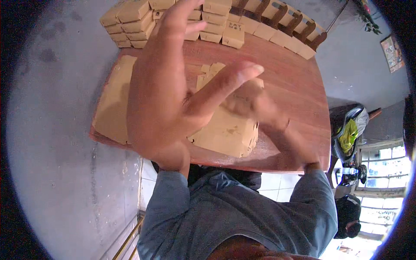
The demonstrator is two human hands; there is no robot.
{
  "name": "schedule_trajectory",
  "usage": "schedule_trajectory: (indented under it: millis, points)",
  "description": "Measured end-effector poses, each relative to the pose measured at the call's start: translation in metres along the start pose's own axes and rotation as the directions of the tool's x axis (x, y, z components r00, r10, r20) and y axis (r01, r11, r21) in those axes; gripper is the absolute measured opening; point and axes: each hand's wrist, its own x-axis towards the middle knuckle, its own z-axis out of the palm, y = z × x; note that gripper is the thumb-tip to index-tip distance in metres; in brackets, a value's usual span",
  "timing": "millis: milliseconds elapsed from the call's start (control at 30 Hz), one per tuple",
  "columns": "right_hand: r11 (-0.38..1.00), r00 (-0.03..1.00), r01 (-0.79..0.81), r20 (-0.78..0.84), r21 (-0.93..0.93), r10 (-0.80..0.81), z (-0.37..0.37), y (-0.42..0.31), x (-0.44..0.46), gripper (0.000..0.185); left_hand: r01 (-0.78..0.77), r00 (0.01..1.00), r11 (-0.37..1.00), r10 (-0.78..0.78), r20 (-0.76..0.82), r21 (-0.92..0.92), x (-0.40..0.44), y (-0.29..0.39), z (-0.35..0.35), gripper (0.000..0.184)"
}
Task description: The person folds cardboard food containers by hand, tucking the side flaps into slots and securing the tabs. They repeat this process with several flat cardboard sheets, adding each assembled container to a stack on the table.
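Note:
My left hand (173, 91) is raised close to the camera, its thumb stretched out to the right and its fingers pointing up, with nothing held. Beyond it, flat brown cardboard sheets (223, 134) with cut edges and tabs lie on the reddish wooden table (294, 95). My right hand (247, 102) is over the upper part of these sheets, blurred and partly covered by my left thumb; its fingers cannot be made out. Another stack of flat cardboard (115, 99) lies at the table's left edge, partly behind my left hand.
Folded brown boxes (130, 21) are stacked at the table's far left and centre, one with printed letters (234, 34). A row of cardboard carriers (277, 26) stands along the far right edge. A grey wall (56, 108) adjoins the table's left side.

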Motion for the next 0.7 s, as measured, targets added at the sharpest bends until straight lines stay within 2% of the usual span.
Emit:
schedule_trajectory:
  millis: [67, 100, 167, 267, 300, 367, 400, 467, 567, 600, 667, 700]
  points:
    - [0.958, 0.957, 0.276, 0.117, -0.082, -0.266, 0.029, -0.027, -0.019, 0.053, 0.215, 0.976, 0.976, -0.214, 0.036, -0.021, 0.015, 0.015, 0.003, 0.078]
    - [0.960, 0.959, 0.271, 0.113, -0.077, -0.261, 0.039, -0.039, -0.027, 0.053, 0.317, 0.948, 0.948, -0.315, 0.055, -0.028, 0.024, 0.024, 0.005, 0.079]
    - [0.928, 0.943, 0.310, 0.187, -0.205, -0.274, 0.051, -0.055, -0.039, 0.057, 0.504, 0.861, 0.863, -0.500, 0.094, -0.030, 0.042, 0.043, 0.009, 0.079]
    - [0.945, 0.952, 0.282, 0.170, -0.167, -0.255, 0.068, -0.040, -0.043, 0.063, 0.740, 0.667, 0.672, -0.733, 0.135, -0.005, 0.059, 0.061, 0.009, 0.081]
    - [0.942, 0.951, 0.288, 0.166, -0.172, -0.260, 0.071, -0.036, -0.042, 0.063, 0.737, 0.671, 0.676, -0.730, 0.131, 0.000, 0.057, 0.061, 0.008, 0.081]
    - [0.946, 0.946, 0.277, 0.222, -0.169, -0.238, 0.072, -0.029, -0.041, 0.070, 0.772, 0.585, 0.539, -0.810, 0.047, -0.338, 0.047, 0.052, 0.007, 0.082]
    - [0.944, 0.945, 0.281, 0.219, -0.172, -0.241, 0.070, -0.032, -0.040, 0.070, 0.770, 0.588, 0.543, -0.807, 0.043, -0.335, 0.037, 0.044, 0.009, 0.082]
    - [0.915, 0.936, 0.311, 0.250, -0.257, -0.248, 0.067, -0.040, -0.039, 0.069, 0.695, 0.712, 0.696, -0.701, 0.043, -0.182, 0.017, 0.028, 0.012, 0.082]
    - [0.925, 0.949, 0.288, 0.207, -0.249, -0.239, 0.073, -0.039, -0.040, 0.066, 0.743, 0.669, 0.665, -0.732, 0.130, -0.076, 0.018, 0.025, 0.009, 0.081]
    - [0.927, 0.951, 0.280, 0.202, -0.249, -0.233, 0.072, -0.041, -0.040, 0.066, 0.740, 0.672, 0.668, -0.728, 0.137, -0.080, 0.022, 0.029, 0.008, 0.081]
    - [0.917, 0.955, 0.268, 0.207, -0.296, -0.212, 0.068, -0.046, -0.038, 0.065, 0.763, 0.618, 0.584, -0.785, 0.048, -0.276, 0.033, 0.043, 0.008, 0.081]
    - [0.918, 0.957, 0.260, 0.203, -0.299, -0.205, 0.068, -0.049, -0.039, 0.065, 0.760, 0.622, 0.586, -0.781, 0.054, -0.281, 0.037, 0.045, 0.011, 0.081]
